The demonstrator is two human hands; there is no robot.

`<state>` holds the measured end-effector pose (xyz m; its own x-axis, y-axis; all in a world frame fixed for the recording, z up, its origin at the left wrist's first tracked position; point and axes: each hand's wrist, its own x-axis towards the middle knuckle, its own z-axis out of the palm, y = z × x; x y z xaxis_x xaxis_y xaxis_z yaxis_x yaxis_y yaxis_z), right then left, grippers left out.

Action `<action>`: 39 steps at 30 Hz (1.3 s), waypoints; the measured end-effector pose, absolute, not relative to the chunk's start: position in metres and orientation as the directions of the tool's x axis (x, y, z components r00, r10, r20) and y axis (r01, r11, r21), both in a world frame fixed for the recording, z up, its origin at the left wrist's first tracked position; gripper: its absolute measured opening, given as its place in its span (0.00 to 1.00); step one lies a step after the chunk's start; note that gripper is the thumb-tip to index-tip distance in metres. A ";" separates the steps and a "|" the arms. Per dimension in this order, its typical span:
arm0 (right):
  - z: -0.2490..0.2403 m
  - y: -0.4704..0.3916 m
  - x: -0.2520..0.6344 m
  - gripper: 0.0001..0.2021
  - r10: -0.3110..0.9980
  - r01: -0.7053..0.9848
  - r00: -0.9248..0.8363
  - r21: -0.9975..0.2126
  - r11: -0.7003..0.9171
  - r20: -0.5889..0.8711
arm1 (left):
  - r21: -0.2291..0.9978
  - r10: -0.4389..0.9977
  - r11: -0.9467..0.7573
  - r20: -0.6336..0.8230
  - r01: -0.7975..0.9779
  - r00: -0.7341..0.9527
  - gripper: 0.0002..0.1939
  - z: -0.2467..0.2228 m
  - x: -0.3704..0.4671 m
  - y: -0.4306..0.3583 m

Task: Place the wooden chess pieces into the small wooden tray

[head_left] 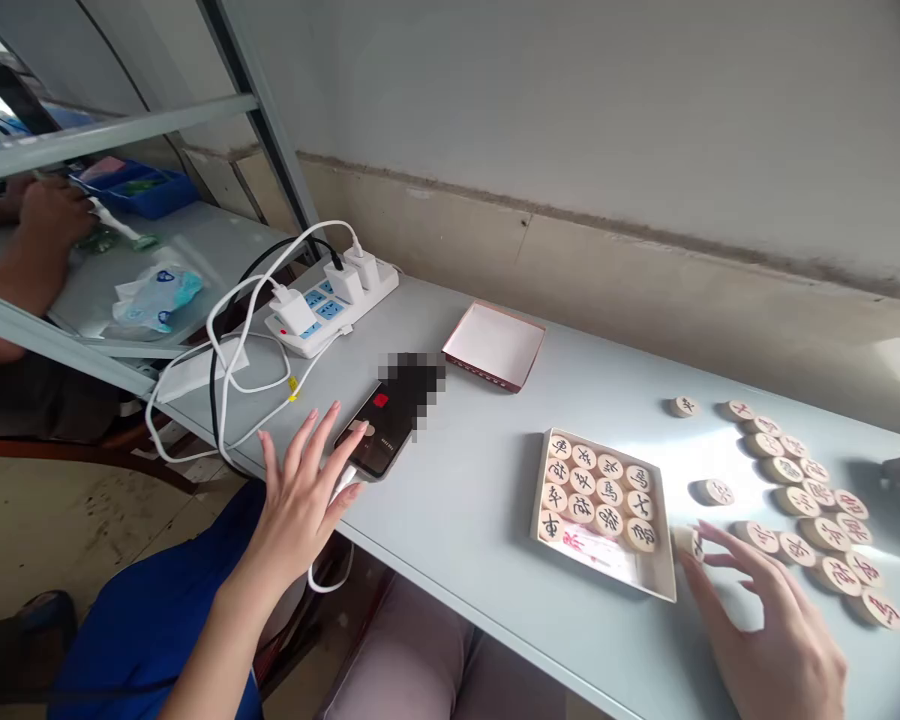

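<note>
Wooden round chess discs with black characters fill three rows of the shallow square wooden box (664,585) near the middle of the pale grey desk (480,520); its bottom row at six o'clock is bare, so by my count the packing is roughly three-quarters done. Your right hand (769,625) sits at four o'clock of the box, fingers narrowed on one loose disc (688,541) touching the box edge. About eighteen red-marked discs (817,505) lie loose at three o'clock. Your left hand (300,500) is spread wide, holding nothing, thumb at the black phone (379,440). At twelve o'clock, the pink box lid (495,345) lies upturned and holds nothing.
</note>
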<state>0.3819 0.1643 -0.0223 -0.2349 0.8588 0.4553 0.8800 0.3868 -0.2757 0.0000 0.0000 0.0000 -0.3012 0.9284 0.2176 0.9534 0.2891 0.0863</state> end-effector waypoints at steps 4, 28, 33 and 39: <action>-0.022 0.165 0.380 0.26 0.860 0.879 -0.233 -0.279 0.386 0.454 | 0.097 0.921 0.265 0.268 0.959 -0.282 0.26 -0.003 0.002 -0.007; -0.018 0.163 0.380 0.26 0.877 0.877 -0.228 -0.303 0.373 0.423 | 0.162 0.922 0.270 0.241 0.949 -0.303 0.24 -0.009 0.004 -0.017; -0.019 0.163 0.379 0.27 0.875 0.879 -0.223 -0.299 0.371 0.430 | 0.135 0.925 0.272 0.237 0.953 -0.297 0.25 -0.011 0.003 -0.017; -0.017 0.163 0.377 0.26 0.870 0.875 -0.232 -0.296 0.382 0.435 | 0.122 0.924 0.274 0.241 0.954 -0.296 0.25 -0.010 0.004 -0.016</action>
